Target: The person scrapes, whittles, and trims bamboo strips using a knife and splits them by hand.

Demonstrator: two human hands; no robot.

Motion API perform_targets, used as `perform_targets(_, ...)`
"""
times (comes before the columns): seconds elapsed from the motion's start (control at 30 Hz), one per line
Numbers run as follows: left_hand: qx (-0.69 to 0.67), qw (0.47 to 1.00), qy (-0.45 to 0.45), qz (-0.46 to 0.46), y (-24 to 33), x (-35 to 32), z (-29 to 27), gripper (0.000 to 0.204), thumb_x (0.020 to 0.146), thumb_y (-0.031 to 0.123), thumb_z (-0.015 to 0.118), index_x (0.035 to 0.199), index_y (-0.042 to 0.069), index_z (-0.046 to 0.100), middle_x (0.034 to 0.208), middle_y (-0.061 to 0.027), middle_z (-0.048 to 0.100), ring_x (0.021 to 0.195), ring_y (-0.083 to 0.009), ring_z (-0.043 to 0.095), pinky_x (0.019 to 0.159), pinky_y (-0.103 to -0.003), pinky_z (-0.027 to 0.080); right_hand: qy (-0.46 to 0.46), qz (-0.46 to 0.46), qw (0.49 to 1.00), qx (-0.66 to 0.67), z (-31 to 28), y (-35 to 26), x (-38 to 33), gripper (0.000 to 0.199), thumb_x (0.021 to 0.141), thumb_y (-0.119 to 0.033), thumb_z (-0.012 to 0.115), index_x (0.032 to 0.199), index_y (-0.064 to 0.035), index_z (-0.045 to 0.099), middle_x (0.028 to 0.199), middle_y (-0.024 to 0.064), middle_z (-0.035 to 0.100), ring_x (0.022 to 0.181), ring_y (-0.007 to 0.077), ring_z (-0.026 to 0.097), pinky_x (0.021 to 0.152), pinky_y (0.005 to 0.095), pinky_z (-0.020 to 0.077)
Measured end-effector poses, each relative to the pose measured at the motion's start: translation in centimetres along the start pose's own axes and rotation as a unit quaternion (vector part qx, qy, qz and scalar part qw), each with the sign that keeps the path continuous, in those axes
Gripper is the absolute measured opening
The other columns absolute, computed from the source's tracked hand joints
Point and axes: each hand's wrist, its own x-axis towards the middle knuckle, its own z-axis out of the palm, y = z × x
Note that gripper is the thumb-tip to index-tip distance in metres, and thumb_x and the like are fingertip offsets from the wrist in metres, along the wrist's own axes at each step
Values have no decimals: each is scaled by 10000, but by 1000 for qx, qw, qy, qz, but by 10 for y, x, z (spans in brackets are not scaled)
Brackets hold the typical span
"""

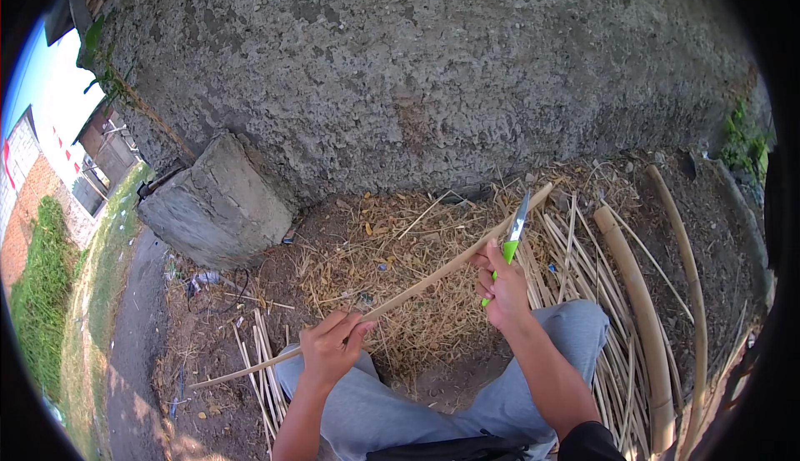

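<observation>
A long, thin bamboo strip (pixel 425 283) slants across in front of me, its lower end at the left and its upper end at the right. My left hand (pixel 330 346) is closed around the strip toward its lower part. In my right hand (pixel 503 287) is a knife with a bright green handle (pixel 509 251), its blade (pixel 520 218) pointing up and away from me. The blade stands close to the strip's upper part; whether it touches cannot be told. The fingers of my right hand are also right beside the strip.
Dry shavings (pixel 433 311) cover the ground between my legs. Several split strips (pixel 612 328) and a thick bamboo pole (pixel 637 294) lie at the right; more strips (pixel 262 369) lie at the left. A rough wall (pixel 433 77) rises ahead, with a concrete block (pixel 221 202) before it.
</observation>
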Motion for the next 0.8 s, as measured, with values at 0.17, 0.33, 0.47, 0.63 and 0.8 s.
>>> perform_targets(0.17, 79, 996, 48, -7, 11, -18, -17, 139, 738, 81, 821, 827, 32, 727, 693, -62, 639, 524, -203, 574, 483, -314, 426, -42, -11, 998, -40, 1, -3, -8, 392, 1024, -392, 528, 1140, -27, 613, 869, 101, 679, 477, 25, 338, 429, 206, 288)
perform_targets(0.33, 127, 983, 63, -115, 17, -43, -31, 184, 732, 148, 840, 827, 41, 724, 747, -68, 684, 610, -232, 654, 546, -319, 479, -91, -16, 983, -159, 7, 9, -15, 454, 1051, -405, 454, 1152, 1, 632, 831, 82, 683, 496, 37, 368, 456, 232, 316)
perform_targets(0.47, 115, 980, 65, -147, 25, -56, -34, 201, 740, 172, 841, 845, 40, 731, 750, -75, 689, 659, -237, 680, 579, -326, 494, -107, -102, 936, -320, 5, 17, -14, 510, 1060, -411, 420, 1113, 34, 666, 725, 39, 648, 537, 55, 412, 520, 264, 364)
perform_targets(0.63, 72, 969, 67, -226, 28, -79, -35, 202, 813, 236, 798, 900, 61, 748, 690, -49, 668, 621, -220, 665, 569, -312, 483, -103, -123, 927, -340, 6, 22, -16, 527, 1060, -421, 416, 1095, 37, 674, 669, 9, 619, 562, 55, 447, 537, 280, 389)
perform_targets(0.8, 3, 941, 45, -334, 24, -102, -38, 217, 857, 230, 776, 921, 26, 741, 681, -58, 648, 565, -134, 578, 542, -264, 427, -109, -238, 864, -430, 3, 27, -22, 391, 1037, -313, 472, 1086, 26, 663, 646, 85, 602, 540, 178, 565, 521, 334, 429)
